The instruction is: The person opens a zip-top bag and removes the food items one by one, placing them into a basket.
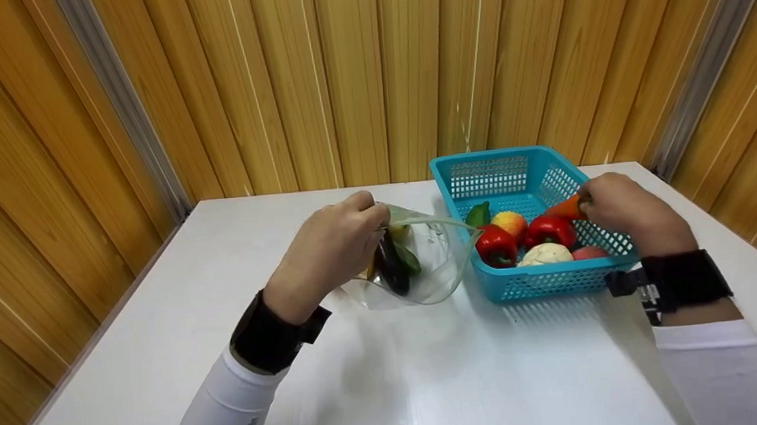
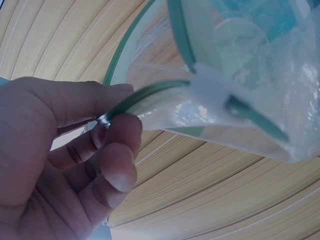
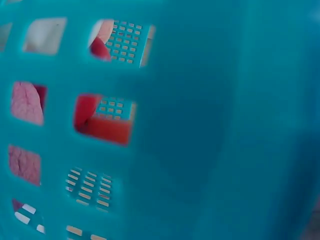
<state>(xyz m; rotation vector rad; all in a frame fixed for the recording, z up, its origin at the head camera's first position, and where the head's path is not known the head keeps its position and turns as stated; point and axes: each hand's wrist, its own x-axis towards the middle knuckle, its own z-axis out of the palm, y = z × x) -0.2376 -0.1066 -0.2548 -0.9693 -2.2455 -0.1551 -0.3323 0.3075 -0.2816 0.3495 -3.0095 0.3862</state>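
Note:
My left hand [image 1: 334,245] pinches the rim of a clear zip bag [image 1: 440,276] between thumb and fingers; the left wrist view shows the bag's green zip strip [image 2: 145,95] at the fingertips. The bag's mouth gapes toward the basket. Inside lie a dark eggplant [image 1: 391,264] and a green vegetable [image 1: 409,260]. Over the right part of a blue basket [image 1: 557,285], my right hand [image 1: 635,213] grips a carrot [image 1: 564,210] by its thick end, the rest pointing left. In the right wrist view, the basket wall [image 3: 195,120] hides that hand.
In the basket are two red bell peppers [image 1: 550,231], a yellow-red apple [image 1: 509,225], a green pepper [image 1: 478,215], a whitish cauliflower [image 1: 545,253] and a pinkish item [image 1: 589,253]. Everything stands on a white table [image 1: 254,226], with a wood-panel wall [image 1: 351,83] behind.

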